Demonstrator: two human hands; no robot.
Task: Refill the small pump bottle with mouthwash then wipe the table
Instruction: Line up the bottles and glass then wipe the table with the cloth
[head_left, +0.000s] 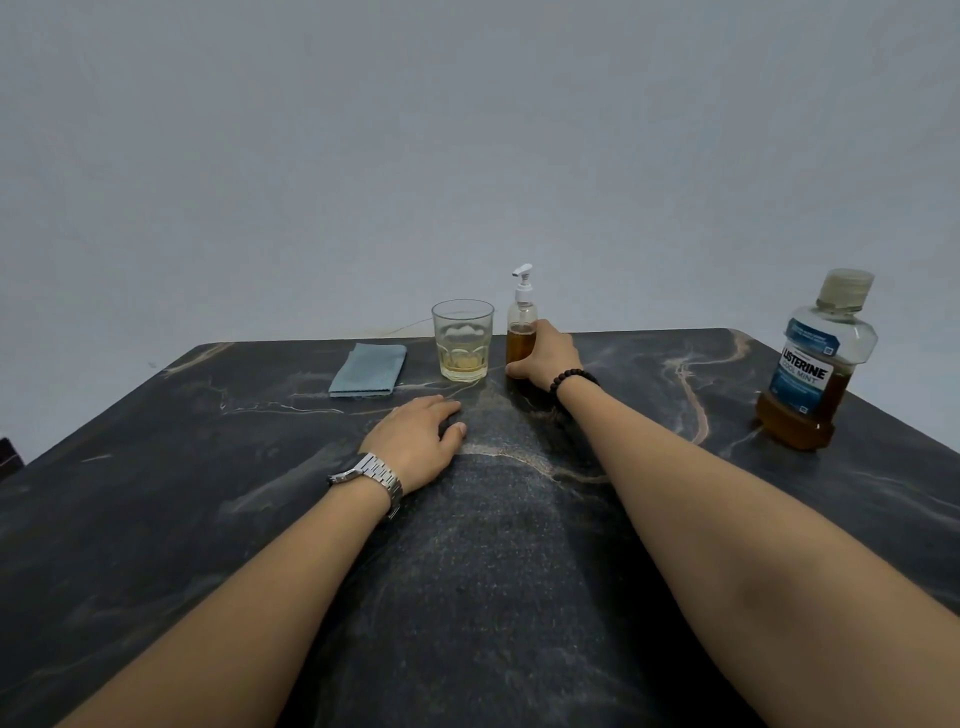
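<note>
The small pump bottle (521, 332) stands upright near the far edge of the dark marble table (208, 493), white pump on top, amber liquid in its lower half. My right hand (548, 356) grips its base from the right. My left hand (421, 434) rests flat on the table, fingers relaxed, holding nothing. A large mouthwash bottle (815, 364) with a blue label and its cap on stands at the right edge, amber liquid in its bottom third. A folded blue-grey cloth (369, 370) lies at the far left.
A clear drinking glass (462, 340) with a little yellowish liquid stands just left of the pump bottle. A plain grey wall rises behind the table's far edge. A dark object shows at the left border beyond the table.
</note>
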